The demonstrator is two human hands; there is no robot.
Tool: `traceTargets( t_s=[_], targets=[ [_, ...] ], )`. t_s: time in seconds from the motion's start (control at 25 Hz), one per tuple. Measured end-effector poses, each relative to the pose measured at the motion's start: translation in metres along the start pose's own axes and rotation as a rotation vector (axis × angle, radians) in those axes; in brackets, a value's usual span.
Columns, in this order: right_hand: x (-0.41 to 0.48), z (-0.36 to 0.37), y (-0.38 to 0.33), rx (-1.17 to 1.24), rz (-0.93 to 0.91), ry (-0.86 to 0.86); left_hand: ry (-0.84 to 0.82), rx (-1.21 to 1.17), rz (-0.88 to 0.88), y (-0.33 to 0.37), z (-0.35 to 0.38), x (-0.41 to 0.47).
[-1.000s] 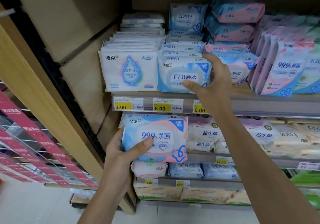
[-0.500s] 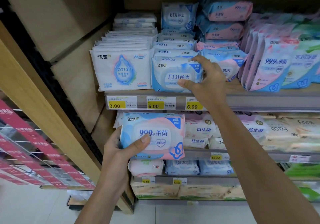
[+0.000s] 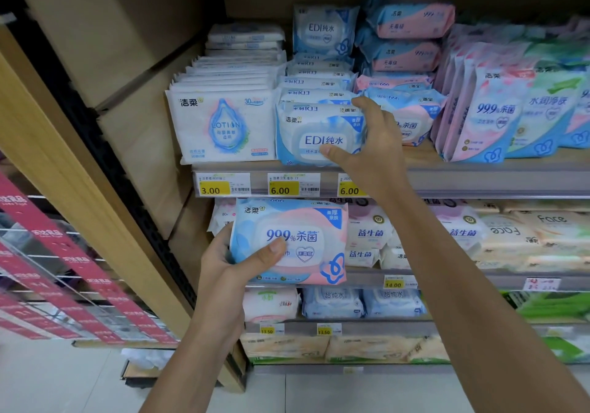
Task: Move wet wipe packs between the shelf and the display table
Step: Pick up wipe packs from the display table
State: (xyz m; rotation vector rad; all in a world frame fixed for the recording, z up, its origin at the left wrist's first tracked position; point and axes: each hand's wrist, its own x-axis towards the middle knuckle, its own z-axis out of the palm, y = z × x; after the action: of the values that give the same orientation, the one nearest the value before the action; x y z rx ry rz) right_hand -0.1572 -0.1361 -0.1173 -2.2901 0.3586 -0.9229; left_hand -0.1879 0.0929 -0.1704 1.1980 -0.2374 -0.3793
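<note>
My left hand [image 3: 230, 262] grips a pink-and-blue 999% wet wipe pack [image 3: 297, 240], held upright in front of the second shelf level. My right hand [image 3: 370, 147] reaches up to the top shelf [image 3: 479, 176] and pinches the front blue EDI wet wipe pack [image 3: 316, 135], thumb on its face and fingers over its top right edge. That pack stands at the front of a row of the same blue packs.
White LOTION tissue packs [image 3: 220, 128] stand left of the EDI row. Pink-and-blue 999 packs [image 3: 412, 119] lie right of it, taller packs [image 3: 491, 112] stand farther right. Lower shelves hold more packs. A wooden side panel [image 3: 79, 170] and pink-banded wire rack [image 3: 48, 269] stand at left.
My right hand has closed tighter on the front EDI pack. My left hand with the 999% pack has barely moved.
</note>
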Motion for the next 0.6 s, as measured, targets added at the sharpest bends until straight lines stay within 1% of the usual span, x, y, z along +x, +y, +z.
traceTargets(
  t_s=[0.16,0.24,0.32,0.4,0.48,0.6],
  targets=[
    [-0.001,0.000,0.000,0.010,-0.016,-0.003,0.010,0.017,0.003,-0.002,0.001,0.008],
    [-0.003,-0.004,0.000,0.053,-0.022,0.022,0.002,0.014,0.010,-0.002,0.005,0.014],
    [-0.006,-0.012,-0.001,0.194,0.049,0.071,-0.013,0.006,0.017,-0.001,0.014,0.020],
    [-0.013,-0.026,-0.003,0.414,0.158,0.129,-0.030,-0.001,0.033,-0.002,0.025,0.028],
    [-0.026,-0.044,0.000,0.598,0.216,0.134,-0.073,-0.002,0.058,-0.005,0.041,0.037],
    [-0.050,-0.076,0.018,0.674,0.245,0.070,-0.112,-0.010,0.112,-0.015,0.077,0.048]
  ],
)
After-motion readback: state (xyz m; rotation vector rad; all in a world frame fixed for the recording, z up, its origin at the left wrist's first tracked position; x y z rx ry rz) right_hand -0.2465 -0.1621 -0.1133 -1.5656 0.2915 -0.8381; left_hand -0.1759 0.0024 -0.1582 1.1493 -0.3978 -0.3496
